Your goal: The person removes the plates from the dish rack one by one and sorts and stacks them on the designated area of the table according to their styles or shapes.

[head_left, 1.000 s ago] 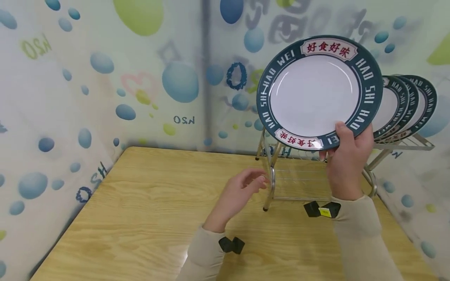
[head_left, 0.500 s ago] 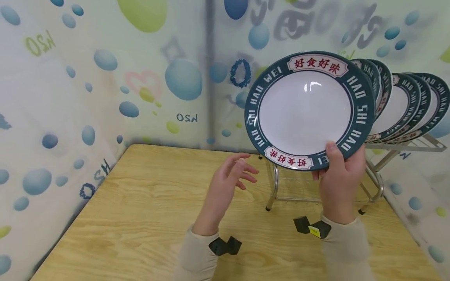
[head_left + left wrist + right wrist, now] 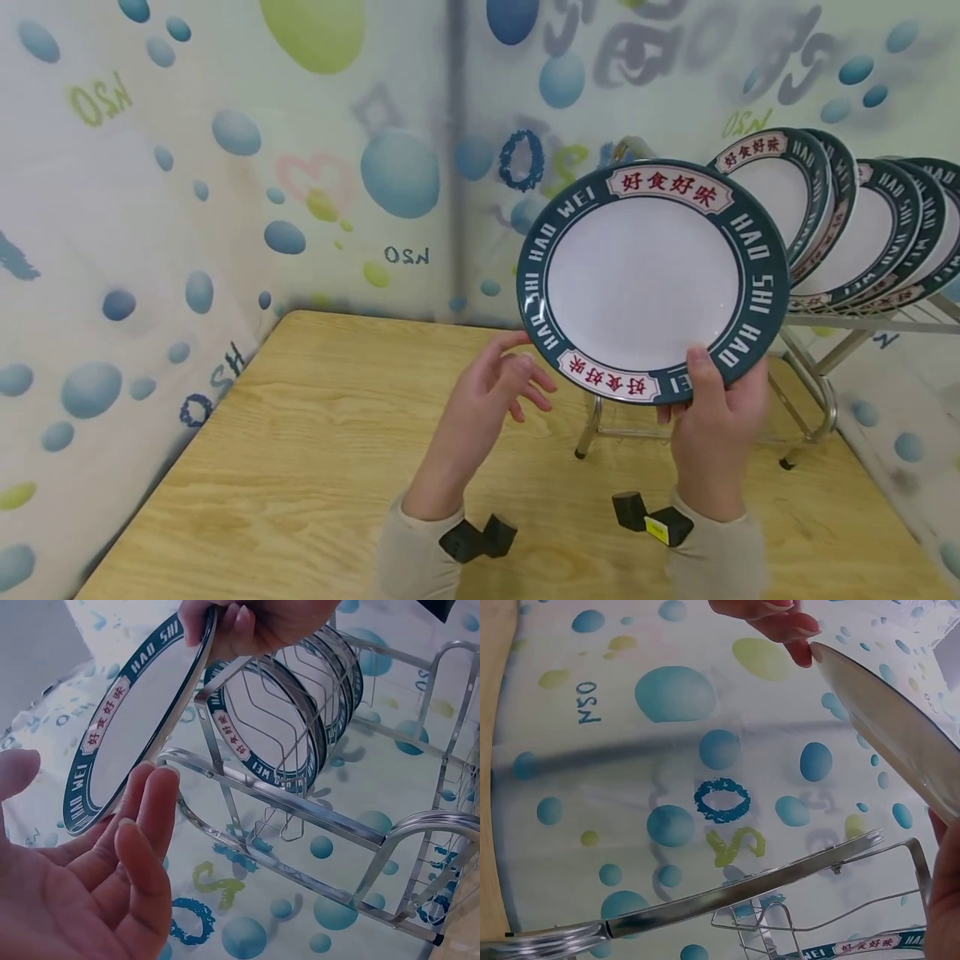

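Observation:
My right hand [image 3: 716, 442] pinches the lower right rim of a round plate [image 3: 645, 283], thumb on the front. The plate is white inside, with a dark green rim bearing white letters and red characters. It is held up, tilted, its white face toward me, in front of the metal dish rack [image 3: 813, 383]. My left hand [image 3: 480, 408] has relaxed fingers at the plate's lower left edge. In the left wrist view, the left fingertips [image 3: 161, 776] are right at the rim. The right wrist view shows the plate's pale underside [image 3: 892, 731].
Several matching plates [image 3: 768, 196] stand upright in the rack's upper tier, at the right. The rack is on a wooden table [image 3: 337, 450]. Behind the table is a wall [image 3: 315, 133] with blue and green bubble patterns.
The right hand has brought the plate down and slightly left, away from the rack's plates. The left hand has turned and its fingers now lie by the plate's edge.

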`<move>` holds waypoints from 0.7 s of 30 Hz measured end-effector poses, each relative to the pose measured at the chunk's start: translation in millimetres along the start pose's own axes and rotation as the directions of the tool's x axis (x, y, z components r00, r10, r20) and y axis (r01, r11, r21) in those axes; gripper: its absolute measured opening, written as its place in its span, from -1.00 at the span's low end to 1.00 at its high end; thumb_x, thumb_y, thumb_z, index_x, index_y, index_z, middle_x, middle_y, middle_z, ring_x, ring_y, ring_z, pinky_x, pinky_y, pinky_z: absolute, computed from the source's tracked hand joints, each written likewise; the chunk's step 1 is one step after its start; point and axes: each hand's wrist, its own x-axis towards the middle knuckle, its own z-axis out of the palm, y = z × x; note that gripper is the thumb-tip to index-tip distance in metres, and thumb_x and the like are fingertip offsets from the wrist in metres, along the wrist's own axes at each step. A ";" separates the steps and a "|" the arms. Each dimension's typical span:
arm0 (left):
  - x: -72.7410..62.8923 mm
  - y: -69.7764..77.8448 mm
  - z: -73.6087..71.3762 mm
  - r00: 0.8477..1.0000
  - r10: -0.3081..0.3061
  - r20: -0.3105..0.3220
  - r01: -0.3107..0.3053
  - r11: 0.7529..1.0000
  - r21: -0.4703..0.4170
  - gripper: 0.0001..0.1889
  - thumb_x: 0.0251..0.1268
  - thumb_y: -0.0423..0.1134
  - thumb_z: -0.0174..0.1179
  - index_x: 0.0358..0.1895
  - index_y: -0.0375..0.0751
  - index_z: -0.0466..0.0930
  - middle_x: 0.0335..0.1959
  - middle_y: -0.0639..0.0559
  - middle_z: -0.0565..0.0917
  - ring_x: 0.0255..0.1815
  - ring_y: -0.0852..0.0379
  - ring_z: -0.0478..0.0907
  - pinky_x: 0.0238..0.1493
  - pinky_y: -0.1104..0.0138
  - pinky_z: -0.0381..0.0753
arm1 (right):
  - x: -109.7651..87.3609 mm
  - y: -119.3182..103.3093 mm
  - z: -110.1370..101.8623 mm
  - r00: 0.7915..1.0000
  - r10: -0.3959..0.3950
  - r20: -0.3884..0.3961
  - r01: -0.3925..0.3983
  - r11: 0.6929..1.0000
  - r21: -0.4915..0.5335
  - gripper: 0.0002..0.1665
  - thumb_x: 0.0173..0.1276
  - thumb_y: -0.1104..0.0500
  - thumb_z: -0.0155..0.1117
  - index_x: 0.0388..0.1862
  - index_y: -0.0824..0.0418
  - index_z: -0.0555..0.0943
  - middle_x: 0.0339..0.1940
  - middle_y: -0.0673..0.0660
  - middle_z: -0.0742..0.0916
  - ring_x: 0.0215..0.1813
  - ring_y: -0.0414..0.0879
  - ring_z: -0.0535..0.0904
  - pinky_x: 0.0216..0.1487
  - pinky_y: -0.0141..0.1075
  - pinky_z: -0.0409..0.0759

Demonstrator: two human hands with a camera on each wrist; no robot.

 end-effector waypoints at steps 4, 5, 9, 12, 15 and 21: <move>-4.0 12.4 1.3 1.000 -0.017 -0.011 0.017 1.000 -0.019 -0.65 0.35 -0.14 -0.10 0.16 -0.12 0.29 -0.33 -0.13 0.61 -0.36 -0.07 0.58 -0.40 0.20 0.47 | -2.4 4.1 2.5 1.000 0.020 -0.004 -0.019 0.999 0.047 -0.56 0.30 0.41 -0.06 0.17 0.42 0.22 -0.38 0.33 0.57 -0.83 -0.05 0.27 -0.88 -0.31 0.21; -4.6 14.6 1.9 1.000 -0.021 -0.012 0.021 1.000 -0.022 -0.65 0.36 -0.16 -0.11 0.17 -0.13 0.29 -0.33 -0.15 0.61 -0.35 -0.09 0.57 -0.40 0.20 0.47 | -2.9 4.9 3.2 1.000 0.026 -0.007 -0.026 0.997 0.066 -0.56 0.30 0.41 -0.06 0.16 0.42 0.22 -0.38 0.33 0.57 -0.83 -0.04 0.27 -0.89 -0.31 0.20; -4.0 15.2 5.1 1.000 -0.011 -0.010 0.011 0.999 -0.048 -0.65 0.37 -0.22 -0.13 0.19 -0.13 0.25 -0.35 -0.20 0.60 -0.38 -0.11 0.57 -0.42 0.25 0.46 | -3.3 6.2 2.9 0.999 0.046 -0.015 -0.045 0.996 0.079 -0.56 0.31 0.40 -0.05 0.17 0.42 0.22 -0.33 0.34 0.57 -0.81 -0.03 0.32 -0.88 -0.32 0.21; -1.7 7.8 4.9 1.000 0.011 -0.025 -0.013 0.997 -0.082 -0.67 0.37 -0.23 -0.12 0.17 -0.09 0.28 -0.43 -0.21 0.58 -0.53 -0.08 0.53 -0.52 0.33 0.41 | -1.6 6.5 2.5 0.998 0.062 -0.009 -0.061 0.995 0.080 -0.57 0.30 0.41 -0.04 0.16 0.42 0.23 -0.32 0.35 0.57 -0.80 -0.02 0.32 -0.88 -0.31 0.21; 1.2 -1.2 0.7 0.998 0.040 -0.055 -0.046 0.992 -0.118 -0.70 0.35 -0.23 -0.08 0.13 -0.08 0.33 -0.52 -0.18 0.53 -0.69 -0.02 0.43 -0.64 0.39 0.35 | 2.4 8.0 4.9 0.998 0.068 -0.009 -0.067 0.995 0.077 -0.58 0.30 0.40 -0.02 0.13 0.42 0.25 -0.33 0.35 0.58 -0.78 -0.02 0.37 -0.89 -0.30 0.19; 6.3 -18.0 -10.6 0.990 0.126 -0.069 -0.134 0.982 -0.134 -0.72 0.34 -0.22 -0.05 0.09 -0.09 0.37 -0.54 -0.16 0.51 -0.72 0.02 0.37 -0.73 0.36 0.31 | 7.2 12.1 16.6 0.995 0.101 -0.004 -0.101 0.995 -0.010 -0.60 0.31 0.34 0.02 0.11 0.37 0.29 -0.31 0.36 0.58 -0.71 -0.02 0.47 -0.90 -0.29 0.22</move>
